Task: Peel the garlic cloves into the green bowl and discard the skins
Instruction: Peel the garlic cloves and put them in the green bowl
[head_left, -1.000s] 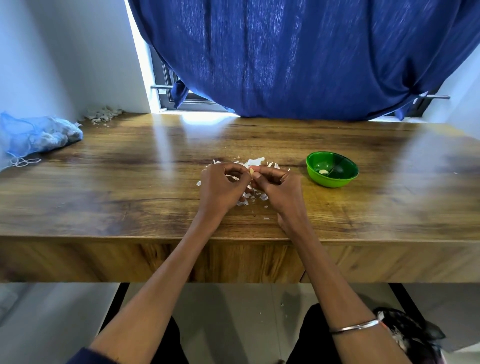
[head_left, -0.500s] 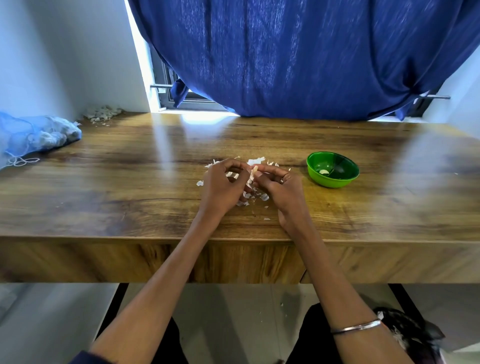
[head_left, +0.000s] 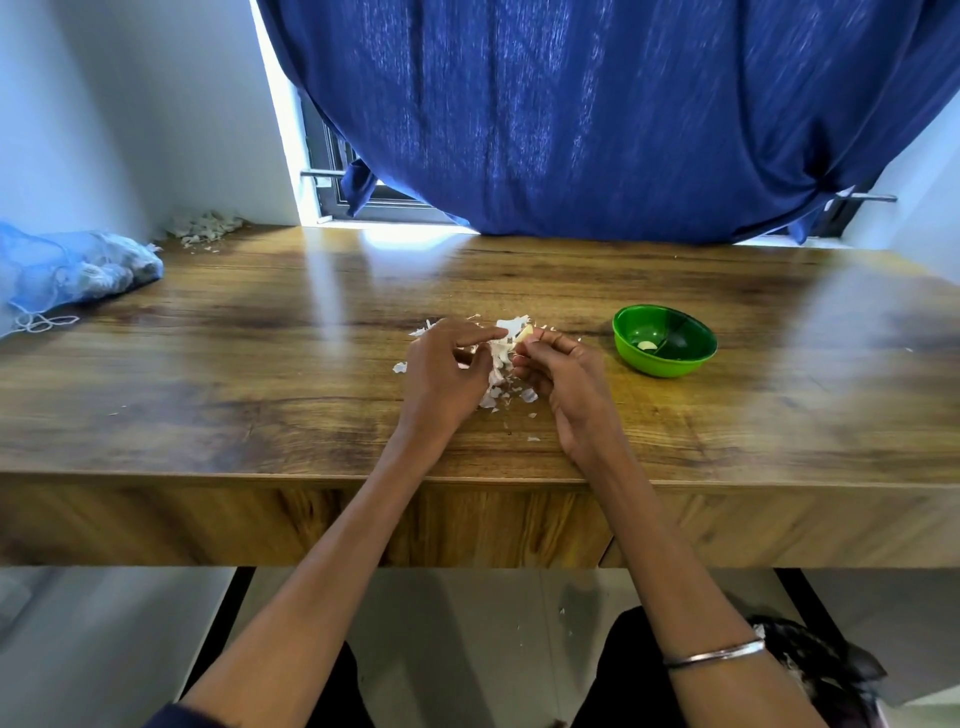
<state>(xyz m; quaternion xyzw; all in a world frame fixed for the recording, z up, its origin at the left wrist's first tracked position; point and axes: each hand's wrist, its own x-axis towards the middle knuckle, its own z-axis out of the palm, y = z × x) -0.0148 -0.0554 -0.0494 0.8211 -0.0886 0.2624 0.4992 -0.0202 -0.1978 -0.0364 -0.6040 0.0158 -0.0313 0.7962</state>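
My right hand (head_left: 566, 379) pinches a pale garlic clove (head_left: 523, 333) at its fingertips, above a pile of white skins (head_left: 501, 366) on the wooden table (head_left: 260, 374). My left hand (head_left: 441, 371) sits just left of it, forefinger stretched toward the clove and a strip of skin; the other fingers are curled, and whether they pinch the skin is hidden. The green bowl (head_left: 691, 358) stands to the right of my right hand with one peeled clove (head_left: 647, 345) inside.
A blue mesh bag (head_left: 67, 270) of garlic lies at the table's far left edge. A second heap of skins (head_left: 205, 228) sits in the back left corner. A blue curtain (head_left: 597, 114) hangs behind the table.
My hands have drawn slightly apart. The clove now shows at my right fingertips, and a strip of skin hangs between the hands.
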